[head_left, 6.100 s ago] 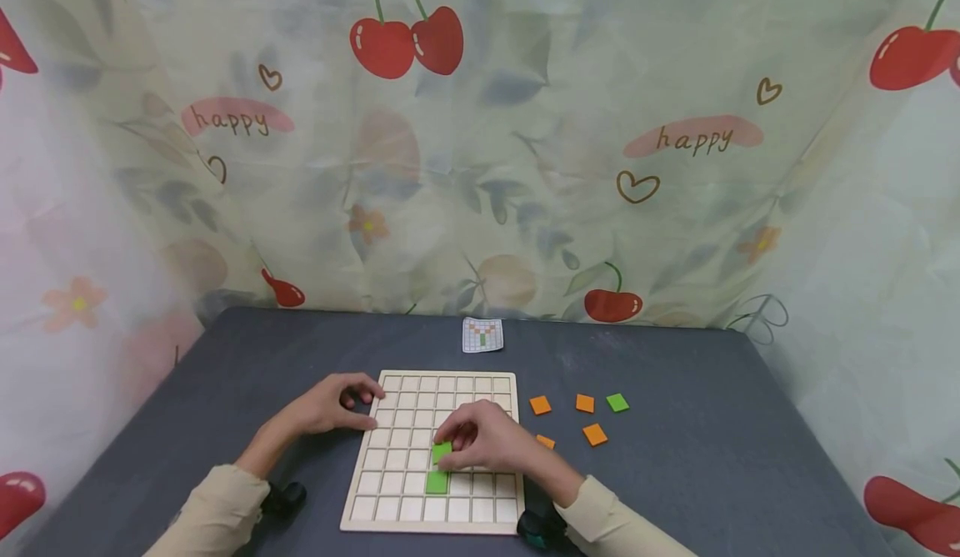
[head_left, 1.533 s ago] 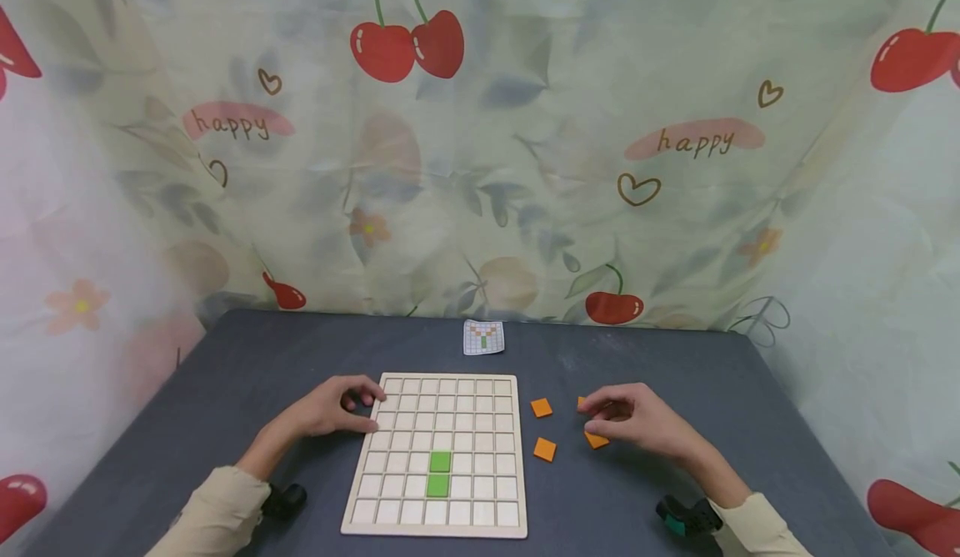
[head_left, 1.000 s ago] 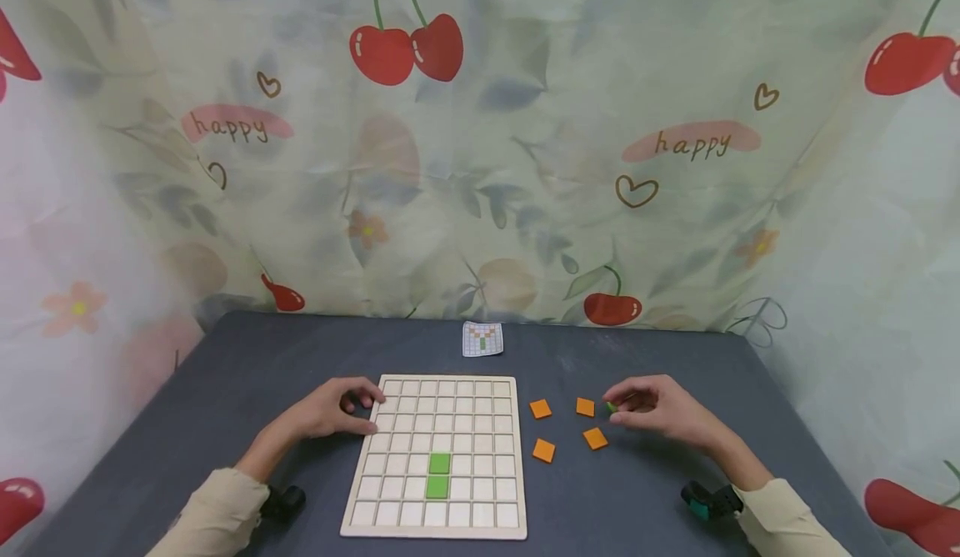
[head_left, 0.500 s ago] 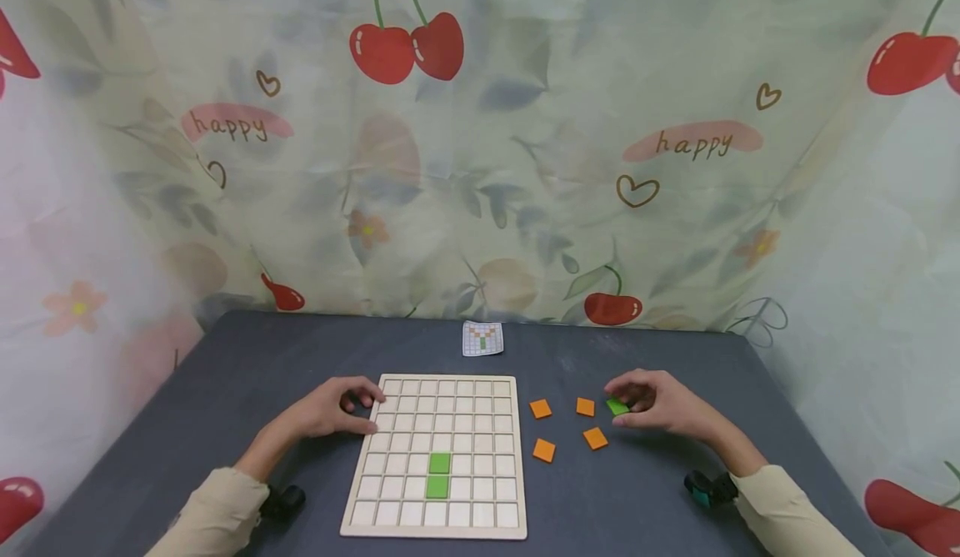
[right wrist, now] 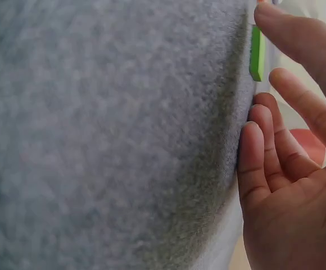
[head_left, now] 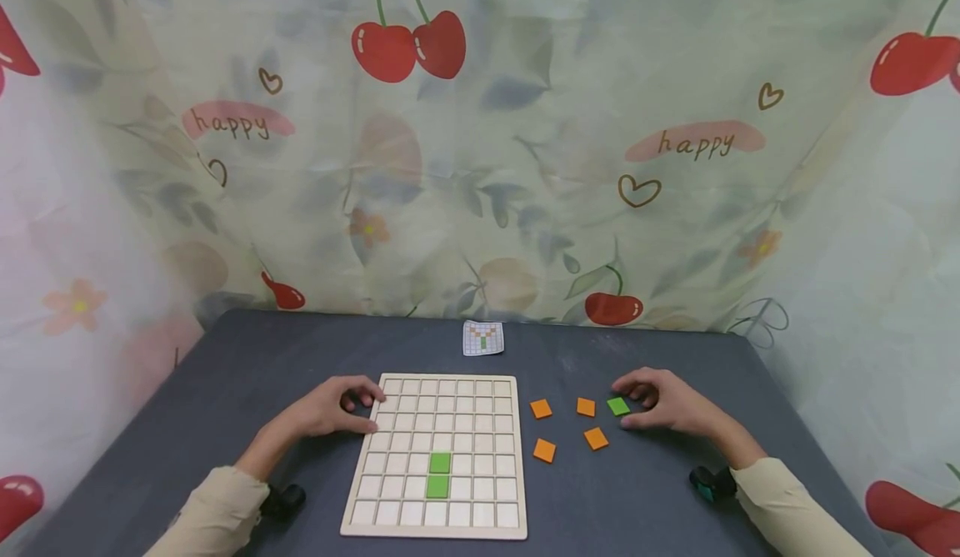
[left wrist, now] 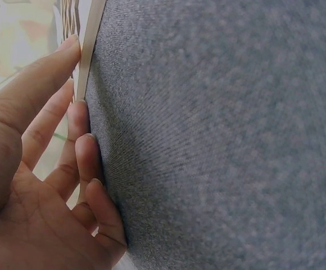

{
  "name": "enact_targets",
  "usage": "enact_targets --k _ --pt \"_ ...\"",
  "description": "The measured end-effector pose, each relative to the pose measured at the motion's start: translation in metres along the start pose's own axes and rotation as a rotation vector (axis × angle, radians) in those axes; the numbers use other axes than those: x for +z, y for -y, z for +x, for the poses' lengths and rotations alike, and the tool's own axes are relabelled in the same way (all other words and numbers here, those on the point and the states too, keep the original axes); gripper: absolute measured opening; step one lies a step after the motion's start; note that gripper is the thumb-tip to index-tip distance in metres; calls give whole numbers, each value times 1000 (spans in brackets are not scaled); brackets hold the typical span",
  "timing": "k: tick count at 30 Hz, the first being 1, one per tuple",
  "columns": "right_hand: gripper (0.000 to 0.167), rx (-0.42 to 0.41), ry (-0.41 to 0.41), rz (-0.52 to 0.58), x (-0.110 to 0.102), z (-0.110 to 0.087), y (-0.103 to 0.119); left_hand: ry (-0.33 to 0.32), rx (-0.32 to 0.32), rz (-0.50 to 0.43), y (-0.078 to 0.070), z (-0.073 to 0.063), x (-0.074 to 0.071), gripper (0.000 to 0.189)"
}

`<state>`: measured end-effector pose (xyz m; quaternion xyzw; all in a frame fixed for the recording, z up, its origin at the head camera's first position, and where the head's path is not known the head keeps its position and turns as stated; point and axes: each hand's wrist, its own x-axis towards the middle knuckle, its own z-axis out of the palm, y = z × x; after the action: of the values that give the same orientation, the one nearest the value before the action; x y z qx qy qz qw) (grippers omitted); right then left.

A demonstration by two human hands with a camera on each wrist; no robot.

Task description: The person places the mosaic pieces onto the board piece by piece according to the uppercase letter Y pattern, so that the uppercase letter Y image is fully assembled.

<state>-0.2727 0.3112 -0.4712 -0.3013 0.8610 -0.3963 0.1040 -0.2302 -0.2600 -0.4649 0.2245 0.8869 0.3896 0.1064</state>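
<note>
In the head view a pale wooden grid board [head_left: 480, 440] lies on the dark tabletop, with two green square tiles [head_left: 438, 474] in neighbouring cells of one column. My left hand [head_left: 333, 407] is at its left edge. Thumb and index fingertips touch the board's rim [left wrist: 90, 50] in the left wrist view, the other fingers loosely bent on the cloth. My right hand [head_left: 671, 403] rests on the table around a loose green tile [head_left: 618, 407]. Its thumb and index finger stand apart on either side of that tile, which lies flat, also visible in the right wrist view.
Several orange tiles [head_left: 542, 408] lie loose between the board and my right hand. A small card [head_left: 483, 338] printed with a coloured grid pattern lies behind the board. Patterned curtains [head_left: 480, 165] hang behind the table and at both sides.
My right hand has left the board, where a second green tile now sits above the first. It has moved right past the orange tiles, then slightly off the loose green tile. My left hand stays.
</note>
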Motion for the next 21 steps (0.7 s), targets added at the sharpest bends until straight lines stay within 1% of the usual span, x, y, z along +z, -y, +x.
enact_targets --k 2,7,9,14,17,21 --pt "42 2 1 -17 0 1 -2 1 11 -2 -1 0 0 35" --pt "34 -7 -4 -40 2 3 -5 3 11 -3 -1 -1 0 35" --pt "31 -25 -11 -48 2 3 -6 1 1 0 -1 0 0 36" --pt "23 -74 -22 -63 4 4 -7 0 4 4 0 0 0 36" --pt "22 -73 -24 -61 5 4 -6 1 4 2 1 0 0 36" --pt "23 -48 -22 -49 4 4 -4 1 4 1 2 0 0 36"
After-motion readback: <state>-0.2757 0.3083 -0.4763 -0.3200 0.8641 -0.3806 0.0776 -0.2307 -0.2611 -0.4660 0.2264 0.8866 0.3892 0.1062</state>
